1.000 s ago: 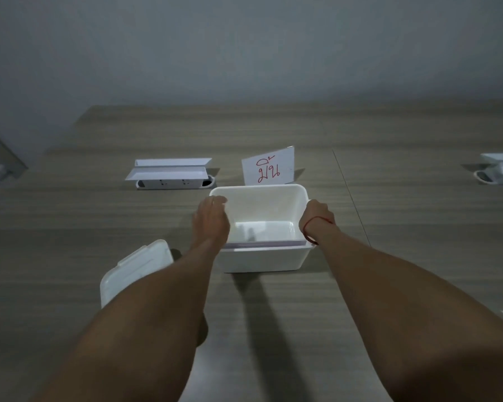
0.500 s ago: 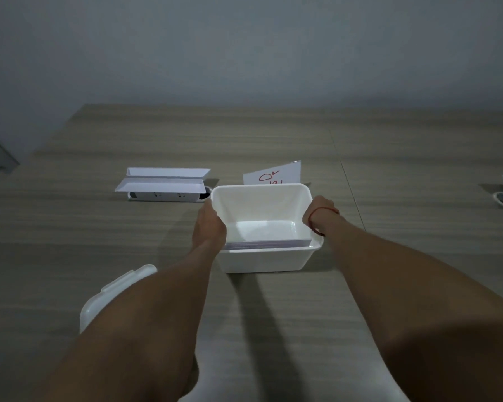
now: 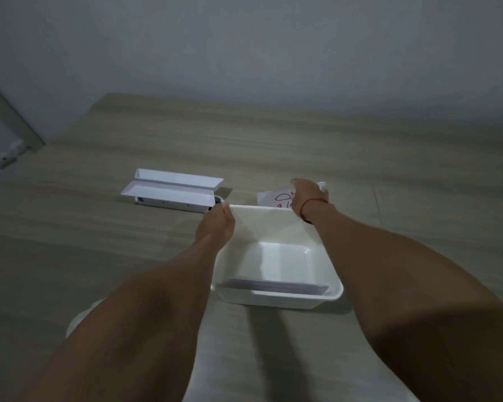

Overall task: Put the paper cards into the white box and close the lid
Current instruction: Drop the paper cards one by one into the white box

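The white box (image 3: 276, 297) stands open on the wooden table, in the middle of the view. A stack of paper cards (image 3: 273, 285) leans inside against its near wall. My left hand (image 3: 217, 224) grips the box's far left corner. My right hand (image 3: 308, 195) reaches past the far rim and touches a white paper card (image 3: 273, 198) with red writing that stands behind the box; whether the fingers are closed on it is hidden. The white lid (image 3: 79, 317) lies at the lower left, mostly covered by my left forearm.
A long white power strip unit (image 3: 172, 192) with raised flaps sits on the table to the far left of the box. A grey wall rises behind the table. A table seam (image 3: 378, 204) runs to the right of the box.
My right hand left the box's right rim and reached forward to the card behind it. My left hand slid to the far left corner. The view tilted down and closer.
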`<state>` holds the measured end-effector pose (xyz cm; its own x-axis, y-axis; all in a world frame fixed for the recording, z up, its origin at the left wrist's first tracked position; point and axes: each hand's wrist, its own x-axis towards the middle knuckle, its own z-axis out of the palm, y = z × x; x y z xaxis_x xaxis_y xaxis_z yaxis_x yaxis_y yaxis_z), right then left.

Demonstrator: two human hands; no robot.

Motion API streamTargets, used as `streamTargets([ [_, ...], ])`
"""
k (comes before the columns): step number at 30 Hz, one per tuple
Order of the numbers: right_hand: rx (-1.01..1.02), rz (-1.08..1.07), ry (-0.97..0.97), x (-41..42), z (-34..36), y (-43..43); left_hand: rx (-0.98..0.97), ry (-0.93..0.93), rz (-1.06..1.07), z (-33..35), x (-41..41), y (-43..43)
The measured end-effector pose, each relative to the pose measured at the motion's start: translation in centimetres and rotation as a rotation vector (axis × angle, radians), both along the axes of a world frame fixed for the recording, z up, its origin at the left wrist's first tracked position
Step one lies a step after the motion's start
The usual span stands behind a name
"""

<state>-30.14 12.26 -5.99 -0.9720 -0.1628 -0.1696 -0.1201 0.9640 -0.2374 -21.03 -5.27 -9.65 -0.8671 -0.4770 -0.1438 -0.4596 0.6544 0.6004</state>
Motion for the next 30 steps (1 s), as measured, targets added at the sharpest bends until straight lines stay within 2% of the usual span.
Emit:
streamTargets([
  [7,0.116,0.053,0.050,-2.9,-1.3,-0.6,-0.030,-0.007,0.016,0.2,-0.4,0.3],
  [11,0.007,0.088,0.040,-2.0,-0.9,0.0,-0.011,-0.043,0.004,0.7,0.1,0.2],
  [17,-0.087,0.077,0.189,0.2,4.3,0.5,0.052,-0.221,-0.038,2.1,1.9,0.2],
  [22,-0.183,0.062,0.284,2.2,8.3,1.5,0.108,-0.232,-0.038,3.4,4.3,1.5],
  [27,-0.397,0.016,0.218,4.9,10.9,1.8,0.168,-0.147,-0.013,3.0,6.3,1.8],
  [30,-0.379,0.040,0.070,6.8,10.2,1.8,0.205,-0.113,0.009,3.1,7.1,1.6],
])
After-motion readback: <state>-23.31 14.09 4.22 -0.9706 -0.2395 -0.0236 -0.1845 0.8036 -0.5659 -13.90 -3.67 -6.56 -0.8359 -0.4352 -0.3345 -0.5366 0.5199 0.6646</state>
